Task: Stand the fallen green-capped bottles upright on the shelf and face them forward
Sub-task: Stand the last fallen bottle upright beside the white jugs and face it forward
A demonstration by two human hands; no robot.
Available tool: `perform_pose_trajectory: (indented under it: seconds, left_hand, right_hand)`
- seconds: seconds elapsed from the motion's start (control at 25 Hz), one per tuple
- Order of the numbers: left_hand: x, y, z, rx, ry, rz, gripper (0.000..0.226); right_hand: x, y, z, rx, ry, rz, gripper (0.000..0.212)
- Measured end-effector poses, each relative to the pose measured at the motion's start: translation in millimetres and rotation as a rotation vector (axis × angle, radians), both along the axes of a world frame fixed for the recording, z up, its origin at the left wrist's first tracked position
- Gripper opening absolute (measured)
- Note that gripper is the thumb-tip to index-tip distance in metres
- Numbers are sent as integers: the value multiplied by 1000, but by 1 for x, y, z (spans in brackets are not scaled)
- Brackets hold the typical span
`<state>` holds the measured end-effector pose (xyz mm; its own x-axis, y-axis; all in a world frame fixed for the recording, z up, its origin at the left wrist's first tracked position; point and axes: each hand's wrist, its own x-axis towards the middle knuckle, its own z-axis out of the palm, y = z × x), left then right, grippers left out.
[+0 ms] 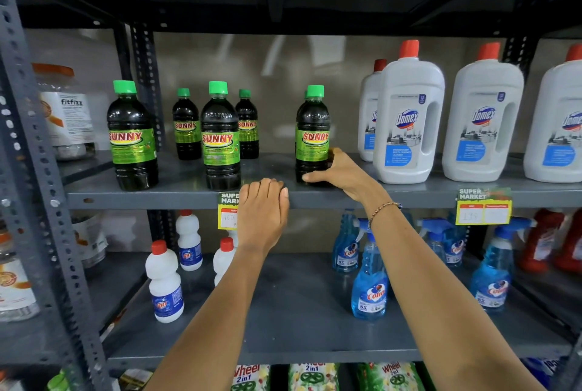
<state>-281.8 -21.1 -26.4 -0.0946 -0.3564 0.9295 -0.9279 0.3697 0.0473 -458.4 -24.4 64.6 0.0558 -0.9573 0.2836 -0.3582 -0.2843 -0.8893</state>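
Several dark bottles with green caps and green "SUNNY" labels stand upright on the grey shelf (409, 194). One stands at the left front (132, 139), one at the middle front (220, 139), and two smaller-looking ones stand behind (185, 126) (247, 126). My right hand (340, 170) grips the base of the rightmost bottle (313, 132), which is upright with its label facing forward; another green cap peeks out just behind it. My left hand (263, 214) rests with curled fingers on the shelf's front edge, holding nothing.
White Domex bottles with red caps (407, 120) stand close to the right of the held bottle. A jar (67, 113) sits at far left behind the upright post. Below are white Rin bottles (165, 283) and blue Colin sprays (370, 283). Price tags hang on the shelf edge.
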Motion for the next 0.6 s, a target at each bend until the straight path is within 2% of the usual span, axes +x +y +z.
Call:
perform_pose_trajectory:
  seconds: [0.24,0.48,0.6]
  left_hand:
    - [-1,1,-1,-1,2,-20,31]
    - [-2,3,0,31,22,-27,32]
    - [-3,8,18,150,65,11,38]
  right_hand:
    - [3,4,-5,-85,79,-101,78]
    - [1,5,-5,-99,92,-75,70]
    - [1,9,1,-60,52,21,45]
